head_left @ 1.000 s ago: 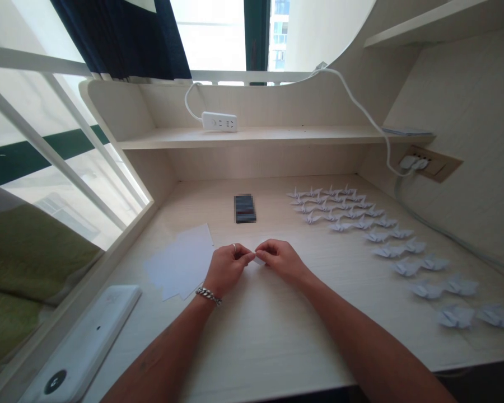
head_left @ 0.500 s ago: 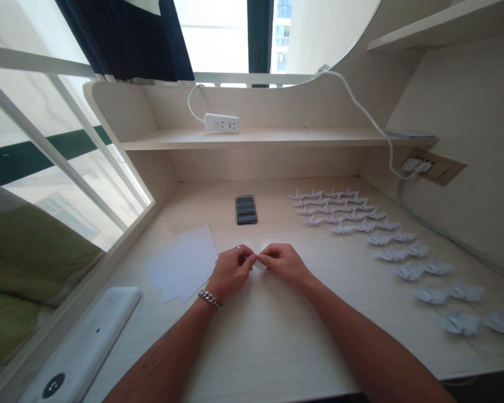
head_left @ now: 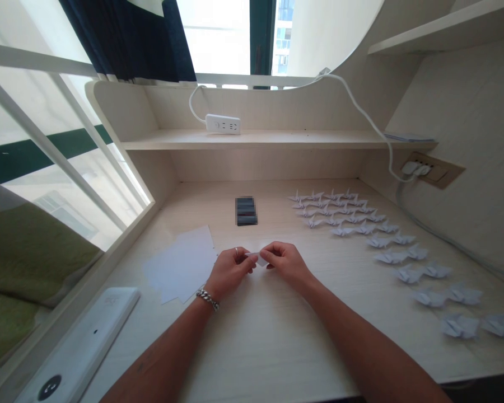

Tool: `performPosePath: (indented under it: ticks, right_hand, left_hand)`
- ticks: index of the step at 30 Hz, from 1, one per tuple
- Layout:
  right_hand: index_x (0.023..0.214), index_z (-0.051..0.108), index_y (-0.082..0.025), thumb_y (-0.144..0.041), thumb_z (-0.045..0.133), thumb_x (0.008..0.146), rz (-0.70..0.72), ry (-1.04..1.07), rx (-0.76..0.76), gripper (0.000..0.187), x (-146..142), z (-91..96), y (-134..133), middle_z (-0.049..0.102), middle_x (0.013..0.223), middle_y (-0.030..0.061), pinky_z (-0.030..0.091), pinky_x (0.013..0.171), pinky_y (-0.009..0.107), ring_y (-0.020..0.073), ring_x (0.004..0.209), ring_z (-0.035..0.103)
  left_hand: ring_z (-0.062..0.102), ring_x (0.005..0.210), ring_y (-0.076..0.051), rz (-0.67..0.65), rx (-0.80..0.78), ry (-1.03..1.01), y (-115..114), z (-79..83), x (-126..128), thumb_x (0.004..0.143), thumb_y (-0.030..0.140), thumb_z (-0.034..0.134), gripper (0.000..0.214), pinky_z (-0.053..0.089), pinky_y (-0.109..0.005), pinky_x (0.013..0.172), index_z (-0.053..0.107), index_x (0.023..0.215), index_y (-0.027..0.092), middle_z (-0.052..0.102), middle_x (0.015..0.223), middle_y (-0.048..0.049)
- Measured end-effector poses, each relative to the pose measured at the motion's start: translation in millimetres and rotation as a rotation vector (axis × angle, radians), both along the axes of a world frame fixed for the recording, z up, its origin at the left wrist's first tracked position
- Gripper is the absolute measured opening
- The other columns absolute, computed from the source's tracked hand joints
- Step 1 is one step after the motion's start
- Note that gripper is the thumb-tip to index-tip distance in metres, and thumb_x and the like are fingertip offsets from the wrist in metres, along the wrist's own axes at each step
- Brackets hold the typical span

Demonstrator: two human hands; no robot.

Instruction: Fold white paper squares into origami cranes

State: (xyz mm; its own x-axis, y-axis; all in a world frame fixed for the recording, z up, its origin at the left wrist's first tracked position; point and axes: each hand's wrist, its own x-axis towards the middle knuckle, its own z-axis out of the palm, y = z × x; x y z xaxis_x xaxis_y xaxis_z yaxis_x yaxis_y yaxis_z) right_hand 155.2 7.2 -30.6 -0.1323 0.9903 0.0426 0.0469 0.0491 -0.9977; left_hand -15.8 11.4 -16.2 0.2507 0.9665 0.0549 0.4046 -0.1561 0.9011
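Smooth matt paper piece, wood-grained desk, shiny metal bracelet, smooth plastic power strip

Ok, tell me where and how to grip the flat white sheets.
Pinch a near corner of the white sheets, probably coming from the near side: they lie flat and fanned on the desk, with corners jutting toward the person. The right edge looks awkward, as the left hand sits close to it.

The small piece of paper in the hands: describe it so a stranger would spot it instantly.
On the pale desk, find the left hand and right hand close together near the middle. Pinched between them is a small white piece of paper. Unlike the loose sheets to its left and the paper birds to its right, it alone is held.
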Motion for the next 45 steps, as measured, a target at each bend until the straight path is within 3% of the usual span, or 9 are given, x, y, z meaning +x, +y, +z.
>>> performPosePath:
  ticks: [6,17,22,25,31,41,45]
  right_hand:
    - [0.084,0.059,-0.015,-0.023,0.075,0.061,0.105,0.164,-0.061,0.029,-5.7,-3.2,-1.1,0.067,0.071,0.0004,0.048,0.062,0.026,0.0141,0.066,0.061]
    - [0.091,0.06,-0.015,-0.022,0.072,0.063,0.131,0.028,-0.024,0.031,0.7,-0.3,-1.3,0.061,0.067,-0.0016,0.044,0.055,0.024,0.0124,0.061,0.057]
    - [0.094,0.062,-0.016,-0.023,0.071,0.065,0.145,-0.06,0.006,0.031,3.3,2.7,-4.2,0.057,0.059,-0.0044,0.04,0.048,0.022,0.0107,0.054,0.053]
    - [0.092,0.062,-0.015,-0.031,0.07,0.069,0.164,-0.027,-0.013,0.029,1.9,4.4,-5.1,0.061,0.065,-0.0011,0.044,0.052,0.023,0.0126,0.059,0.058]
    - [0.072,0.062,-0.016,-0.038,0.066,0.073,0.052,-0.023,0.023,0.023,-0.3,2.9,-2.0,0.061,0.066,-0.0002,0.048,0.058,0.025,0.0124,0.062,0.056]
    - [0.071,0.064,-0.015,-0.04,0.066,0.073,0.003,0.001,0.038,0.025,1.3,5.9,-2.7,0.063,0.065,0.0005,0.047,0.058,0.026,0.0125,0.062,0.056]
    - [0.08,0.062,-0.015,-0.039,0.069,0.071,0.051,0.059,-0.013,0.026,-0.5,3.3,-2.8,0.065,0.069,0.0011,0.048,0.058,0.026,0.0139,0.064,0.061]
  left_hand:
    - [0.059,0.058,-0.014,0.014,0.011,-0.076,0.9,-1.0,-1.5,0.077,0.042,0.062,0.028,0.043,-0.024,0.057,0.063,0.066,0.016,0.067,0.061,-0.0031]
    - [0.056,0.054,-0.014,0.021,-0.001,-0.017,-1.6,0.6,2.9,0.073,0.038,0.066,0.023,0.039,-0.023,0.052,0.065,0.066,0.016,0.064,0.056,-0.0011]
    - [0.058,0.056,-0.014,0.007,-0.012,-0.089,-2.3,0.3,2.6,0.073,0.04,0.066,0.024,0.043,-0.023,0.054,0.067,0.072,0.015,0.065,0.059,-0.0018]
    - [0.057,0.055,-0.013,0.029,0.022,-0.087,-2.6,2.2,2.5,0.073,0.038,0.065,0.023,0.043,-0.023,0.054,0.067,0.068,0.016,0.064,0.057,-0.0017]
    - [0.057,0.052,-0.012,0.005,-0.033,-0.134,-1.8,2.8,3.0,0.073,0.037,0.065,0.023,0.044,-0.023,0.053,0.068,0.067,0.015,0.064,0.055,-0.002]
    - [0.059,0.053,-0.013,0.037,-0.015,-0.1,-2.4,6.8,0.8,0.075,0.036,0.064,0.023,0.045,-0.023,0.053,0.068,0.066,0.015,0.067,0.057,-0.0027]
    - [0.057,0.052,-0.013,0.074,0.024,-0.059,-1.8,7.3,-0.4,0.076,0.037,0.063,0.026,0.044,-0.023,0.052,0.066,0.062,0.015,0.066,0.057,-0.0031]
